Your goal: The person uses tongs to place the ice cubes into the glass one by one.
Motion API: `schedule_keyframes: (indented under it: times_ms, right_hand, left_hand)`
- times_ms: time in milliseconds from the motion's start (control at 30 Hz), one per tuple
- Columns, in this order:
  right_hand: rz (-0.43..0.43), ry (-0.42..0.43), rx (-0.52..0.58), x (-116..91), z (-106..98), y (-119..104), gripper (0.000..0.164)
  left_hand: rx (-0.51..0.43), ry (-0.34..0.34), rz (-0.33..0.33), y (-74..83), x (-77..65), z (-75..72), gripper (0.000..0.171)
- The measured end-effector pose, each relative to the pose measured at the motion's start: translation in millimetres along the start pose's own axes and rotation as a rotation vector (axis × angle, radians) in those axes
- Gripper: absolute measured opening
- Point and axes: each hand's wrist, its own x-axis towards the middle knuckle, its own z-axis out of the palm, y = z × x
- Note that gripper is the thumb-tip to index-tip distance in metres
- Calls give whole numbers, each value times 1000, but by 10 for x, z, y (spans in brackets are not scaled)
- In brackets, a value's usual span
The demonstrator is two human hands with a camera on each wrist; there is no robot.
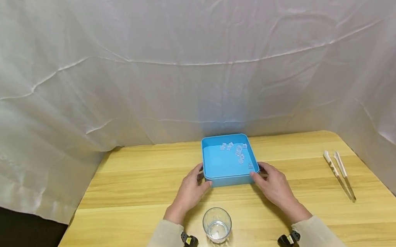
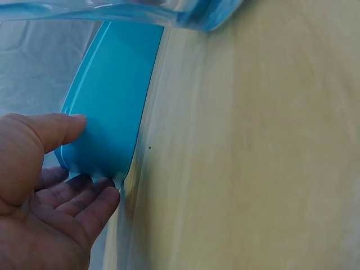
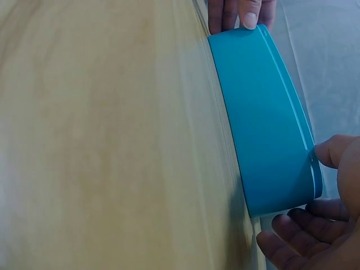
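Tabletop (image 1: pixel 119 191): wood-grained, backed by pale draped fabric (image 1: pixel 181 90).
Square blue box (image 1: pixel 231 181): near the far edge, transparent cubes (image 1: pixel 239 151) inside.
Left hand (image 1: pixel 190 189): thumb in front, fingers curved alongside, pinching the near-left corner.
Right hand (image 1: pixel 275 183): likewise pinching the near-right corner.

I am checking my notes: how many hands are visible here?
2: the left hand at the near left corner of the blue box, the right hand at its near right corner. No other shows.
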Motion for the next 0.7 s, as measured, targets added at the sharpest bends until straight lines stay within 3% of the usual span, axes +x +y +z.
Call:
schedule_keyframes:
  times_ms: [700]
  right_hand:
    - [-23,44,-3,-10,0,30,53]
  left_hand:
    - [-16,-1,9,-17,-86,-27,65]
